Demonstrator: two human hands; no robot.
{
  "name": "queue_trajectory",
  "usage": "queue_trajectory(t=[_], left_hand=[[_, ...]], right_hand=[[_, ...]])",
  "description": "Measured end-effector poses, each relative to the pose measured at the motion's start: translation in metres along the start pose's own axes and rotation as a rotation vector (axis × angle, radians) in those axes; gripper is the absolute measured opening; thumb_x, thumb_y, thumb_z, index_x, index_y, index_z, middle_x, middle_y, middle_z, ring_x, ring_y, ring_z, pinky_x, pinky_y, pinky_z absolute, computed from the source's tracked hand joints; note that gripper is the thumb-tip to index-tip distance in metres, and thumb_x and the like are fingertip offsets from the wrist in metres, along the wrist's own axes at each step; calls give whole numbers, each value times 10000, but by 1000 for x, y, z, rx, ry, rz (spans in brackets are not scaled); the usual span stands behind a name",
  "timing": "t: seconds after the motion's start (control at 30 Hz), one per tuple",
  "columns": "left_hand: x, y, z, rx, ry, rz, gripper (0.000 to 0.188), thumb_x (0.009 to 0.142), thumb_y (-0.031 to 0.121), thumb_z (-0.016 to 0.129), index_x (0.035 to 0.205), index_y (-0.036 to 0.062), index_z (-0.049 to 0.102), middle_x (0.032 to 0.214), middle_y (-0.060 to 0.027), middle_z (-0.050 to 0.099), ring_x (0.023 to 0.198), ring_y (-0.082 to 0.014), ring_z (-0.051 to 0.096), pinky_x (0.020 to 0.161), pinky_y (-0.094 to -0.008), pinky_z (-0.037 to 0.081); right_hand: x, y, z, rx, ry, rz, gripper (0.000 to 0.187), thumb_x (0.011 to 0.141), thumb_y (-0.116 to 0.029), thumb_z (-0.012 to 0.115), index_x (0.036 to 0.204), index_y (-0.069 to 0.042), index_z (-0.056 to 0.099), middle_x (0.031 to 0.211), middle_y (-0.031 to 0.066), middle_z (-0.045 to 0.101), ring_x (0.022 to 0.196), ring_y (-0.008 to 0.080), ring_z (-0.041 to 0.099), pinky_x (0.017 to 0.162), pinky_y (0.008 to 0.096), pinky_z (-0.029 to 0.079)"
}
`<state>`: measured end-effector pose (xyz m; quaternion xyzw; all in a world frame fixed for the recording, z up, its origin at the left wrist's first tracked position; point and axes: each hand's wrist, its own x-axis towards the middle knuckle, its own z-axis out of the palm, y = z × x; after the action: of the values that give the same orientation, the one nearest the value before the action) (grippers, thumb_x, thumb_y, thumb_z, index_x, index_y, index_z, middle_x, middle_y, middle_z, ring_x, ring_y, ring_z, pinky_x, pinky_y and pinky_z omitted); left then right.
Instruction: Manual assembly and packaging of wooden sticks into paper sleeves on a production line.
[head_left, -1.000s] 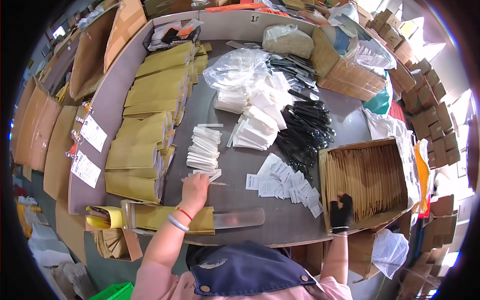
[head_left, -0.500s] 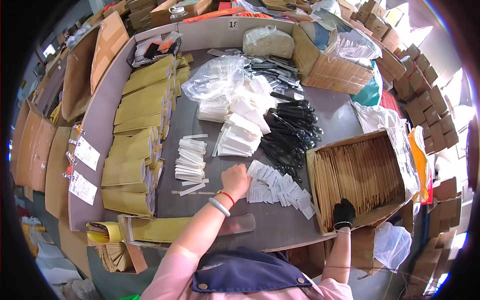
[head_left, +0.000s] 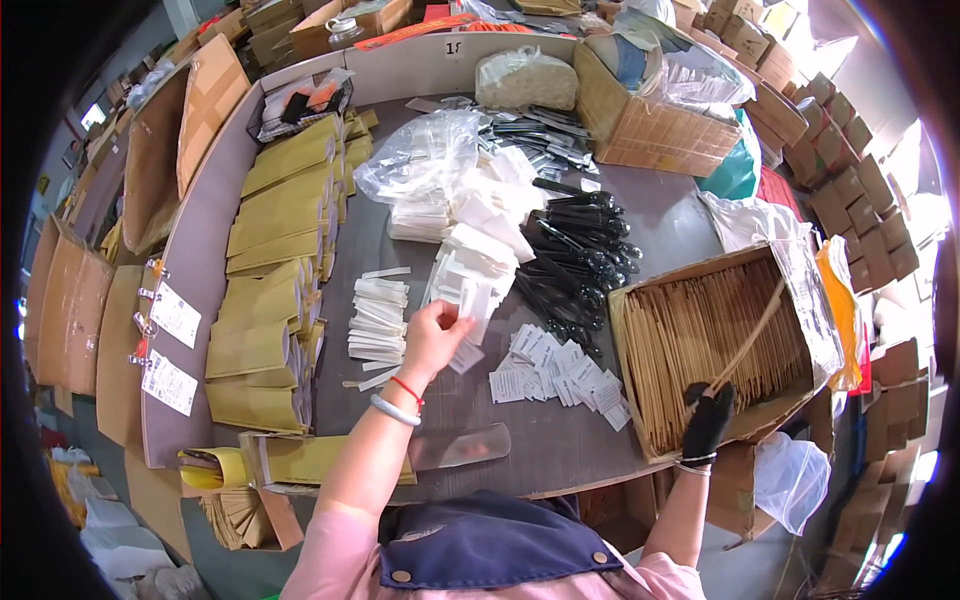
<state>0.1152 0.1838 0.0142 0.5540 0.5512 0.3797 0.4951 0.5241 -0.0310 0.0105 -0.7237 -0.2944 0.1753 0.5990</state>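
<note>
My left hand point(head_left: 437, 335), bare with a red cord and a pale bangle at its wrist, pinches a thin white packet point(head_left: 475, 303). A small printed slip point(head_left: 466, 356) shows just below the fingers, seemingly in the same grip. Behind lies a heap of white packets point(head_left: 468, 262); to the right, printed slips point(head_left: 555, 370) are fanned out on the table. My black-gloved right hand point(head_left: 708, 420) is closed on a brown paper envelope point(head_left: 750, 338), lifted at a slant over the open carton point(head_left: 632, 400) packed with similar envelopes.
Black long-handled pieces point(head_left: 580, 250) are heaped mid-table. Yellow-brown envelopes point(head_left: 275, 300) stand in overlapping piles at left, beside a stack of narrow white strips point(head_left: 378, 320). A clear plastic bag point(head_left: 420, 150) covers packets farther back. A cardboard box point(head_left: 660, 125) sits at far right.
My left hand has moved left and slightly back from the fanned slips to the white packet heap, now holding a packet and slip. The right hand has raised one envelope out of the row.
</note>
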Motion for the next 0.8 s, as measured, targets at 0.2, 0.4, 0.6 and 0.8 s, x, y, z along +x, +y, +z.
queue_trajectory(t=[0.2, 0.4, 0.6, 0.8], left_hand=[[-8, -1, -2, -392, -65, 29, 250, 832, 26, 725, 1057, 8, 616, 921, -38, 692, 757, -93, 633, 702, -236, 511], [-22, -1, -15, -276, -124, -160, 353, 842, 35, 710, 1180, -9, 618, 945, -51, 693, 795, -100, 644, 730, -241, 524], [-2, -17, 7, 696, -270, 516, 394, 739, 96, 714, 1130, 85, 669, 925, -152, 640, 910, -324, 615, 812, -405, 513], [9, -23, 13, 751, -278, 526, 365, 700, 176, 734, 1051, 113, 654, 979, -132, 595, 919, -355, 574, 800, -454, 485]], right_hand=[[-6, -18, 44, 75, 44, -252, 93, 936, -32, 498, 1020, -73, 496, 778, 22, 491, 726, 121, 493, 675, 276, 416], [-23, -65, 68, 142, 69, -120, 77, 940, -62, 536, 1016, -77, 541, 709, -11, 472, 621, 87, 441, 583, 249, 382], [-12, -59, 110, -388, -291, -336, 113, 891, -126, 608, 950, -41, 654, 797, 119, 630, 734, 244, 623, 673, 359, 484], [-3, -72, 172, -404, -441, -207, 215, 827, -231, 699, 927, -43, 676, 821, 173, 672, 796, 350, 664, 713, 386, 523]])
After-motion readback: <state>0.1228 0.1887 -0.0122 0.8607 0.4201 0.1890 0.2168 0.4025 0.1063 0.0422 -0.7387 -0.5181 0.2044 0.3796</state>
